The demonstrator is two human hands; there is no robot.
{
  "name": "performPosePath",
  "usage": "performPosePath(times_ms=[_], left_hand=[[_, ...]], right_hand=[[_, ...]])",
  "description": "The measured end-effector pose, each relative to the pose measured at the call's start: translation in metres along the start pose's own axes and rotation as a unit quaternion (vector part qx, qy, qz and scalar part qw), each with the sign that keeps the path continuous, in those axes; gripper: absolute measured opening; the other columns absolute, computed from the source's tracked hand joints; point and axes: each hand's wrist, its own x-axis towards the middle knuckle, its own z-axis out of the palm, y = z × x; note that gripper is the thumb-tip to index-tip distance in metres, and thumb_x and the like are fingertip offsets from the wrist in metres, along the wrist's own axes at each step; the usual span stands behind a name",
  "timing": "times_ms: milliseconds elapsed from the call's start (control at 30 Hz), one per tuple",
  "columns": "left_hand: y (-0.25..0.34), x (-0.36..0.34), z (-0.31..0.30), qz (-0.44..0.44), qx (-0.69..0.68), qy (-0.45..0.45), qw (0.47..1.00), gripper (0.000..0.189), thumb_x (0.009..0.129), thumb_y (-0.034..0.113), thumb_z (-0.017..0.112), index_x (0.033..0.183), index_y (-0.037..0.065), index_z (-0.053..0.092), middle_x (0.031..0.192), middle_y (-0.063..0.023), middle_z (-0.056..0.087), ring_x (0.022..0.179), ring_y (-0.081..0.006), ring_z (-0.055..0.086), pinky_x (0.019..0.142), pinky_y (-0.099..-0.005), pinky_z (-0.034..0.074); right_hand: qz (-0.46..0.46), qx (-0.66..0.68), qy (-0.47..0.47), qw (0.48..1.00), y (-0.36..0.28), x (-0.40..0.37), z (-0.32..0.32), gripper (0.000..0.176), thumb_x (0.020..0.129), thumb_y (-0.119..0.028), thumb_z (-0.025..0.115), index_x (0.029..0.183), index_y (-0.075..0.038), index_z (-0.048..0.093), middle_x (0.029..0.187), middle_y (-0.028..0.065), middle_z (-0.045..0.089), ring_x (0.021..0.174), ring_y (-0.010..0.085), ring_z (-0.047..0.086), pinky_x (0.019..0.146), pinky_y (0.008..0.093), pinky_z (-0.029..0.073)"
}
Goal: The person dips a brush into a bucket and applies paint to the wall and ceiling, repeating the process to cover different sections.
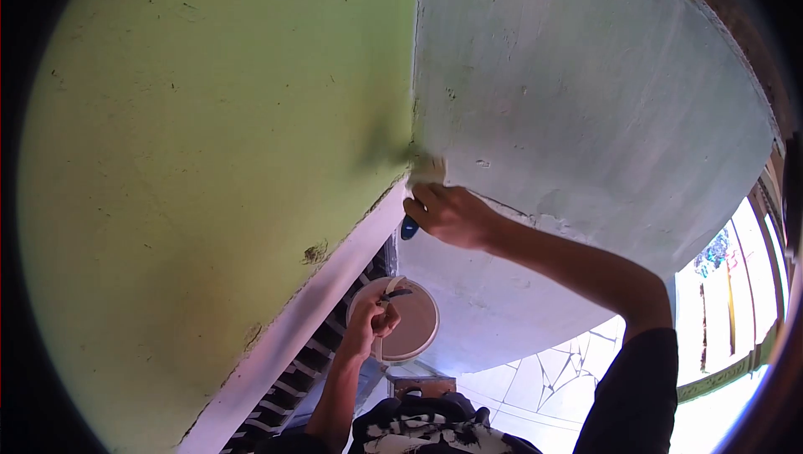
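Observation:
My right hand (449, 213) is closed around a paintbrush (428, 171), its pale head pressed near the corner where the green wall (226, 103) meets the grey-white wall (577, 94). The brush's blue handle end sticks out below my fingers. Lower down, my left hand (376, 326) is closed on the handle of a round bucket (421, 320) with pinkish-beige contents. A small dark object (397, 293) shows at the bucket beside my left fingers; I cannot make out what it is.
A pinkish-white ledge (309, 308) runs diagonally below the green wall, with dark and light slats (288, 391) beneath it. White tiled floor (535, 379) lies at lower right. A bright opening (728, 287) with bars is at the far right.

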Motion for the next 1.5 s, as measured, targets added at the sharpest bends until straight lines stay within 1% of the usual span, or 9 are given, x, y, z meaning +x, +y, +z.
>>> performPosePath(times_ms=[133,267,500,767,1033,1100,1333,1400,1500], left_hand=[[0.003,-0.004,-0.002,-0.008,-0.005,-0.012,1.0,0.051,0.084,0.026,0.035,0.125,0.0,0.052,0.06,0.0041,0.04,0.044,-0.0017,0.029,0.041,-0.0178,0.023],[0.003,-0.011,-0.015,-0.031,-0.015,-0.011,0.999,0.056,0.083,0.032,0.044,0.126,-0.003,0.052,0.067,0.0022,0.045,0.051,-0.004,0.034,0.045,-0.0202,0.025],[0.017,-0.021,-0.014,-0.032,0.027,-0.035,0.998,0.06,0.081,0.032,0.044,0.128,-0.006,0.05,0.062,0.003,0.041,0.045,-0.0031,0.029,0.042,-0.0197,0.025],[0.04,-0.022,0.001,-0.015,0.027,-0.042,0.999,0.062,0.08,0.034,0.047,0.129,-0.005,0.05,0.063,0.0034,0.042,0.046,-0.0023,0.029,0.042,-0.0189,0.025],[0.046,-0.018,0.018,-0.007,0.028,-0.049,0.998,0.065,0.081,0.033,0.047,0.133,-0.005,0.046,0.064,0.0014,0.044,0.047,-0.0035,0.03,0.043,-0.0192,0.024],[0.047,-0.017,0.02,-0.019,0.036,-0.056,0.998,0.066,0.081,0.033,0.047,0.135,-0.005,0.044,0.065,0.0008,0.044,0.047,-0.0033,0.03,0.044,-0.0191,0.023],[0.043,-0.01,0.024,-0.004,0.053,-0.07,0.996,0.065,0.081,0.03,0.047,0.137,-0.003,0.043,0.063,0.0012,0.043,0.046,-0.0032,0.029,0.042,-0.0192,0.023],[0.039,-0.008,0.021,0.028,0.05,-0.108,0.993,0.053,0.084,0.02,0.043,0.134,0.002,0.046,0.066,0.0018,0.043,0.047,-0.0036,0.028,0.043,-0.0187,0.024],[0.04,-0.008,0.027,0.008,0.07,-0.08,0.994,0.063,0.081,0.03,0.047,0.135,-0.003,0.044,0.06,0.0009,0.042,0.044,-0.0032,0.03,0.04,-0.0193,0.023]], right_hand=[[0.177,0.238,0.055,0.953,-0.031,-0.031,-0.018,0.009,0.082,-0.005,0.069,0.089,0.0,0.065,0.088,0.0111,0.065,0.074,0.0209,0.068,0.066,0.0307,0.056],[0.471,0.441,0.139,0.751,-0.068,-0.079,-0.043,0.012,0.085,-0.002,0.071,0.095,0.002,0.067,0.09,0.0085,0.071,0.083,0.0134,0.068,0.073,0.0258,0.054],[0.561,0.602,0.17,0.542,-0.129,-0.115,-0.047,0.013,0.083,0.002,0.071,0.095,0.005,0.067,0.087,0.0084,0.071,0.082,0.0127,0.066,0.074,0.0257,0.054],[0.437,0.572,0.015,0.694,-0.141,-0.085,-0.012,0.019,0.084,-0.007,0.073,0.097,0.005,0.069,0.088,0.0136,0.072,0.082,0.0167,0.07,0.077,0.031,0.058],[0.385,0.556,-0.041,0.735,-0.149,-0.06,0.029,0.023,0.084,-0.008,0.068,0.107,-0.002,0.066,0.091,0.0186,0.07,0.083,0.0308,0.07,0.075,0.0363,0.054],[0.364,0.549,-0.099,0.746,-0.154,-0.064,0.049,0.035,0.078,-0.017,0.072,0.11,-0.006,0.064,0.094,0.0184,0.068,0.089,0.0374,0.066,0.076,0.0438,0.053],[0.292,0.538,-0.091,0.786,-0.166,-0.073,0.093,0.028,0.08,-0.027,0.068,0.1,-0.007,0.066,0.095,0.015,0.069,0.09,0.0356,0.066,0.077,0.0429,0.052],[0.282,0.522,-0.109,0.798,-0.168,-0.071,0.093,0.019,0.074,-0.016,0.075,0.089,-0.006,0.069,0.088,0.0097,0.071,0.083,0.0281,0.067,0.077,0.0353,0.05],[0.285,0.557,-0.132,0.769,-0.163,-0.067,0.08,0.019,0.072,-0.014,0.077,0.087,-0.006,0.069,0.085,0.0093,0.07,0.082,0.0268,0.067,0.075,0.0352,0.05]])
